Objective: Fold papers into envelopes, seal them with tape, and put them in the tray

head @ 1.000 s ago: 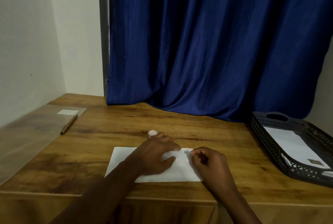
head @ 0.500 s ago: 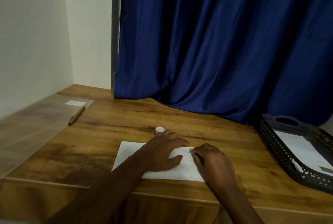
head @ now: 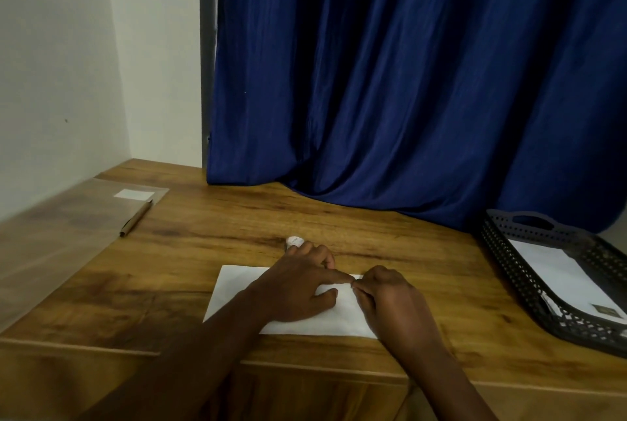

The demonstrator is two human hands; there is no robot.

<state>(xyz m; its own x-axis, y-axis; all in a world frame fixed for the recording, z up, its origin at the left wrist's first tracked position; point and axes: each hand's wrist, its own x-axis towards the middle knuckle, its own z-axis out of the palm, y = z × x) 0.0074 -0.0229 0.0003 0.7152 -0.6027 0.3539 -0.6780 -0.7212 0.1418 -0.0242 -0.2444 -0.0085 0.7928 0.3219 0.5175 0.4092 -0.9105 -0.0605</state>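
A white folded paper (head: 234, 295) lies flat near the front edge of the wooden table (head: 210, 244). My left hand (head: 298, 288) rests on its middle, fingers spread and pressing it down. My right hand (head: 390, 302) sits at the paper's right end with fingers curled, its fingertips pinching the top right edge where they meet my left index finger. A small white tape roll (head: 293, 241) stands just behind my left hand. A black perforated tray (head: 509, 261) at the right holds a white envelope (head: 556, 274).
A pen (head: 135, 219) and a small white slip (head: 134, 194) lie on a clear sheet at the table's far left. A blue curtain (head: 407, 81) hangs behind the table. White walls close off the left corner.
The camera view shifted slightly. My left index finger stretched out to the right and now meets my right fingertips at the paper's top edge. The paper stayed in place.
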